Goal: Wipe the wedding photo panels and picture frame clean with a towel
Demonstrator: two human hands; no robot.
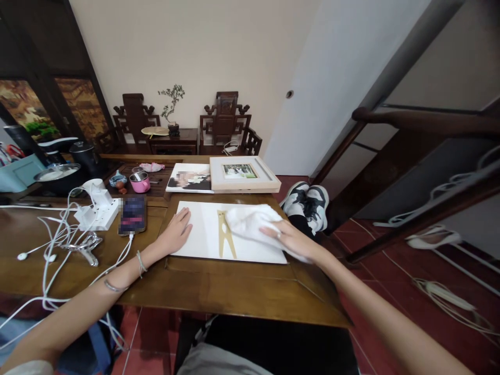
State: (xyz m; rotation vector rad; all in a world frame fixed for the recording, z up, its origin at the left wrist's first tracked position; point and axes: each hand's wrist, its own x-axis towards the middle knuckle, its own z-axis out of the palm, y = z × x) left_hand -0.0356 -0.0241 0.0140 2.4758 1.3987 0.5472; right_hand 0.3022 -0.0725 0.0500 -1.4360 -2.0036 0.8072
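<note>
A flat white board (pixel 203 237) lies on the wooden table, with a tan piece (pixel 225 242) on its face that splits into two legs, like a frame's stand. My left hand (pixel 176 230) rests on the board's left end, palm down with the fingers stretched out. Bunched under my right hand (pixel 288 237) is a white cloth (pixel 252 221), which it grips and presses onto the right part of the board. The cloth covers the board's upper right area, and my right fingertips are partly sunk in its folds.
Behind the board are a framed picture (pixel 246 174) and a photo print (pixel 189 178). To the left lie a phone (pixel 133 214) on a charging cable, a power strip (pixel 102 214) with tangled cords, and a pink cup (pixel 139 182). Sneakers (pixel 316 200) show beyond the table's right edge.
</note>
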